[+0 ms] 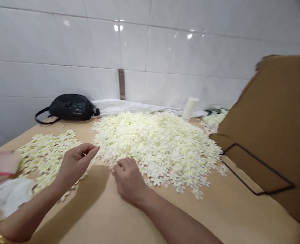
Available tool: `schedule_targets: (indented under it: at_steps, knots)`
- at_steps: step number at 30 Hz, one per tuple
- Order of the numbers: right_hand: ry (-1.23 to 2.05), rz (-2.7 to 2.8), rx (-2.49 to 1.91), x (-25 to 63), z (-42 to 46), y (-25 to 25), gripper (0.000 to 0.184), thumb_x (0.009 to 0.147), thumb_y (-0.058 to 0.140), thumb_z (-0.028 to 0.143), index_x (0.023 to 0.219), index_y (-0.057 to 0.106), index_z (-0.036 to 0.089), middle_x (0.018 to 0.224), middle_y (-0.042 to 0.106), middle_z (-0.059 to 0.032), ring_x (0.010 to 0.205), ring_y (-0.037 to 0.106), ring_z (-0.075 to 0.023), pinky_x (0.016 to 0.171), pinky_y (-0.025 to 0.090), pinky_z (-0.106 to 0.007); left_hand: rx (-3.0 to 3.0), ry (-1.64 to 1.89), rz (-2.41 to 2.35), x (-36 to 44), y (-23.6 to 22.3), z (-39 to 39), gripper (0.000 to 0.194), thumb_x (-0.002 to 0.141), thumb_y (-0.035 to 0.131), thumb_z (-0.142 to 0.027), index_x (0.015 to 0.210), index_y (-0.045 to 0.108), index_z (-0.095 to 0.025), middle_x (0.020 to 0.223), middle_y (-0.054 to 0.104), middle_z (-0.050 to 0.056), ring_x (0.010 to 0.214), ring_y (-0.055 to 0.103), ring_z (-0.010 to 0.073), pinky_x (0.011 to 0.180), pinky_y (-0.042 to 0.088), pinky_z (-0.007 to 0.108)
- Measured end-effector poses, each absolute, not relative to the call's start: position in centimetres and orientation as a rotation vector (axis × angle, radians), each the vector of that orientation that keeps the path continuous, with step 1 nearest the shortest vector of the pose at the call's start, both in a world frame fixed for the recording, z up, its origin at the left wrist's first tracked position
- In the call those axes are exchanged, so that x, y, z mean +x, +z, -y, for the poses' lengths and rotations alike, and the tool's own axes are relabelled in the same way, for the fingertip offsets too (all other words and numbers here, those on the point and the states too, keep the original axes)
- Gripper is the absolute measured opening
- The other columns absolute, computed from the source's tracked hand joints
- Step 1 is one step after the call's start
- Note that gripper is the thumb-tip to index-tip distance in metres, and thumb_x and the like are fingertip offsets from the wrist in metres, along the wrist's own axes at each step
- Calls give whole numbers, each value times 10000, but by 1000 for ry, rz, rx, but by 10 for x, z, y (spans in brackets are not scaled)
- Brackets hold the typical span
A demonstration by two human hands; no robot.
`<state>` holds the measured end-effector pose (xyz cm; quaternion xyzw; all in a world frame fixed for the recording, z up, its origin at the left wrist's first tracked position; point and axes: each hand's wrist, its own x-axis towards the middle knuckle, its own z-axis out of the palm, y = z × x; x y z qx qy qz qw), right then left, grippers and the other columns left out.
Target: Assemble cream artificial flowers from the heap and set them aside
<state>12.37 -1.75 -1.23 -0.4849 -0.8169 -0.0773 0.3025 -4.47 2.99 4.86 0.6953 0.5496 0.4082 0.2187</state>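
A large heap of small white and pale-yellow flowers (157, 145) covers the middle of a tan table (109, 210). A thinner spread of the same flowers (48, 152) lies to the left. My left hand (75, 162) hovers between the two piles, thumb and fingertips pinched together; what they pinch is too small to make out. My right hand (129, 178) rests palm down at the near edge of the big heap, fingers curled onto the flowers there.
A black quilted bag (70, 107) sits at the back left by the white tiled wall. A white cylinder (190, 108) stands behind the heap. A brown board with a black wire frame (264, 142) leans at the right. Pink and white cloth (4, 179) lies at left.
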Motion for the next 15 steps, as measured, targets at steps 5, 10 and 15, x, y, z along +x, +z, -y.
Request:
schedule_targets:
  at_steps: [5, 10, 15]
  knots:
    - [-27, 2148, -1177, 125, 19, -18, 150, 796, 400, 116, 774, 544, 153, 802, 515, -80, 781, 431, -191, 702, 338, -333, 1778, 1194, -1795, -107, 45, 3, 200, 719, 500, -344, 622, 538, -173, 473, 403, -41, 452, 332, 88, 448, 273, 210]
    - [-105, 2160, -1025, 123, 11, -27, 123, 801, 442, 181, 789, 564, 174, 779, 544, -72, 761, 480, -200, 672, 358, -337, 1891, 1159, -1852, -140, 27, 28, 196, 752, 459, -291, 667, 579, -162, 658, 568, 19, 615, 479, 124, 575, 353, 220]
    - [-197, 2180, -976, 123, 12, -29, 87, 789, 473, 203, 775, 555, 178, 775, 561, -72, 752, 502, -204, 642, 377, -332, 2065, 1021, -1816, -134, 12, 44, 187, 767, 460, -292, 728, 604, -178, 766, 572, 51, 781, 485, 172, 694, 367, 273]
